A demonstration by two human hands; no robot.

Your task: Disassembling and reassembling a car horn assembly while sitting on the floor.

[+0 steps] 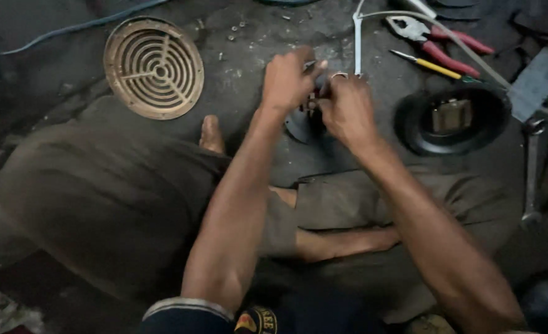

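Both hands pinch a small dark metal part (303, 120) over the floor.
I judge it stiff, light (edges greasy?); left hand (288, 80) and right hand (347, 108) grip it narrowly near its rim.

The hands (317, 93) hide most of the small dark part (302, 124) between them.

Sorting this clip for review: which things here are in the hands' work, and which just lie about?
In hand:
left hand
right hand
small dark round part
white cable

Lying about:
round metal grille
red-handled pliers
yellow screwdriver
black round housing
wrench
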